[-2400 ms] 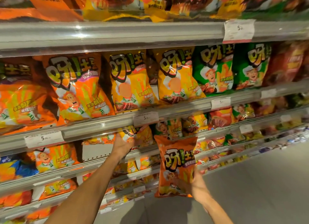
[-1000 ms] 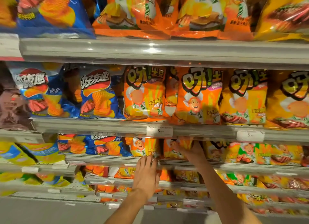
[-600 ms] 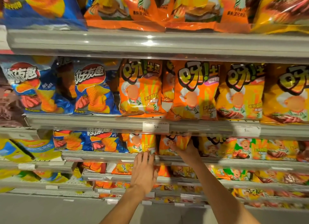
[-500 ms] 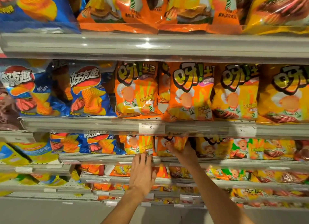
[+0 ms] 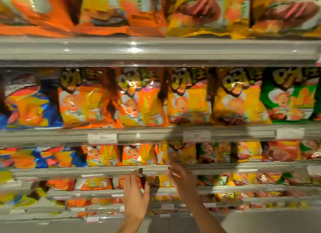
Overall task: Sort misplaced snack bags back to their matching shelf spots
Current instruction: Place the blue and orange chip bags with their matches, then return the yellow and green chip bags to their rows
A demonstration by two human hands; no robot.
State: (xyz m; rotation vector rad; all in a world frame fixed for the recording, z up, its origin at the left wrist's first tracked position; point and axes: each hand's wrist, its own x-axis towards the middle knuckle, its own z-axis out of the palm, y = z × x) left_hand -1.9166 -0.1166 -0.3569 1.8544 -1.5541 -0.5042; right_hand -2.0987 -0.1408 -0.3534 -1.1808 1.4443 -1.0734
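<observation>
Small orange snack bags point(image 5: 139, 154) stand in a row on the third shelf, with yellow ones point(image 5: 180, 153) to their right. My left hand point(image 5: 136, 196) is raised in front of the shelf rail point(image 5: 104, 171) below them, fingers straight, its fingertips at the rail. My right hand point(image 5: 180, 180) is just below the yellow bags, fingers loosely bent near the rail and holding nothing. The view is blurred by motion.
Large orange bags point(image 5: 83, 100), yellow bags point(image 5: 189, 98) and a green bag point(image 5: 290, 97) fill the shelf above. Blue bags point(image 5: 31, 104) stand at the left. Price tags point(image 5: 102, 138) hang on the rail. More shelves run below, then grey floor point(image 5: 269, 222).
The orange bag that my right hand carried now stands on the third shelf. My right hand has come off the bags and dropped to the rail. The view shifted right.
</observation>
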